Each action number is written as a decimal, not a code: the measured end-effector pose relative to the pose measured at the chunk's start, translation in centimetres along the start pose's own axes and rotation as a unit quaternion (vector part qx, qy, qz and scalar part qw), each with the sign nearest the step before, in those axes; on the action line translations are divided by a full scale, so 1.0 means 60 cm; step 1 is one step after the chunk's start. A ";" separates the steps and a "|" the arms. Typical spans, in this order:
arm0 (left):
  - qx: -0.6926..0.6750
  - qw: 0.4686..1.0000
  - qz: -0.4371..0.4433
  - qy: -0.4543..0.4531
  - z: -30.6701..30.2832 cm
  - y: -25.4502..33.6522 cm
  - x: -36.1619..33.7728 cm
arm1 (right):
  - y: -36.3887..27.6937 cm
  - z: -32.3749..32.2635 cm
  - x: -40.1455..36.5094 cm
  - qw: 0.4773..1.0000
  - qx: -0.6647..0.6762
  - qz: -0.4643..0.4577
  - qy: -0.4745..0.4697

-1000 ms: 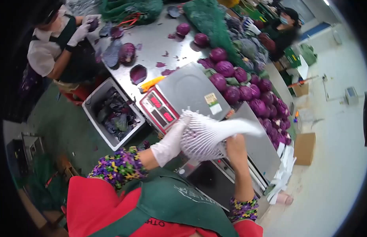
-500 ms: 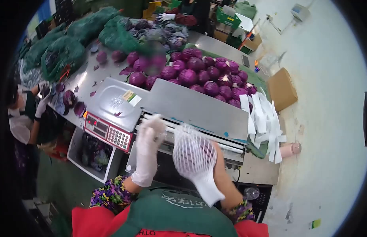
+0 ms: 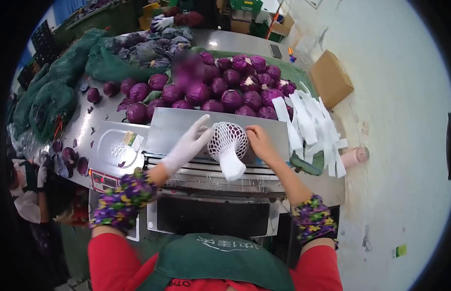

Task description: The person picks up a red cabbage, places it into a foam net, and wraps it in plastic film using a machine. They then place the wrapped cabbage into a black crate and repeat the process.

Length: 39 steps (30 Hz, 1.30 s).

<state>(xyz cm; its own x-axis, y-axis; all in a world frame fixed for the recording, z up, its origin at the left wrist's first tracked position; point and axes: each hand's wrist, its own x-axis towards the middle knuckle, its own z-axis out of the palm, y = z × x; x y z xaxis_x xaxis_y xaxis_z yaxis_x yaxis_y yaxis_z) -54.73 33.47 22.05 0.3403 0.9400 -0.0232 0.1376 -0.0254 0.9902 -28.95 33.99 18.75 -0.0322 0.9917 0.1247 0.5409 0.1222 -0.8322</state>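
A red cabbage in a white foam net (image 3: 228, 145) rests on the metal plate (image 3: 269, 127) of the machine, the net's loose end hanging toward me. On its left is my left hand (image 3: 189, 144), white-gloved, fingers spread and apart from each other. My bare right hand (image 3: 259, 141) is at the net's right side, fingers extended, fingertips close to it. Whether either hand touches the net is hard to tell. Behind the plate lies a pile of red cabbages (image 3: 231, 99).
The scale (image 3: 114, 150) stands left of the plate. White foam nets (image 3: 310, 123) hang at the right, near a cardboard box (image 3: 330, 80) and a pink cup (image 3: 355, 157). Green mesh sacks (image 3: 53, 106) lie at the back left. Two other people stand at the far left and far side.
The netted cabbage has moved forward from above the machine's front onto the plate. My left hand has moved forward and right, and my right hand is now beside the net. The view has shifted.
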 end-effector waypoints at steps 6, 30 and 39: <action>0.664 0.707 0.174 -0.171 -0.181 0.041 -0.128 | -0.062 -0.180 -0.120 0.848 -0.415 -0.286 -0.165; 0.406 0.861 0.258 -0.164 -0.012 0.032 0.055 | -0.017 -0.043 0.033 0.882 -0.298 -0.333 -0.151; -0.159 0.824 -0.434 -0.328 0.028 0.114 -0.112 | -0.102 -0.056 -0.203 0.854 0.290 0.138 -0.408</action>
<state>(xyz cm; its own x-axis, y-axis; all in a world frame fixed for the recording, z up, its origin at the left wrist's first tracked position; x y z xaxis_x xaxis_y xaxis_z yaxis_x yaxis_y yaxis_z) -54.47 26.42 28.75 0.6858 0.1691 -0.7078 0.3790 0.7473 0.5458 -29.05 21.03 24.14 -0.6739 0.6551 -0.3416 0.1223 -0.3571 -0.9260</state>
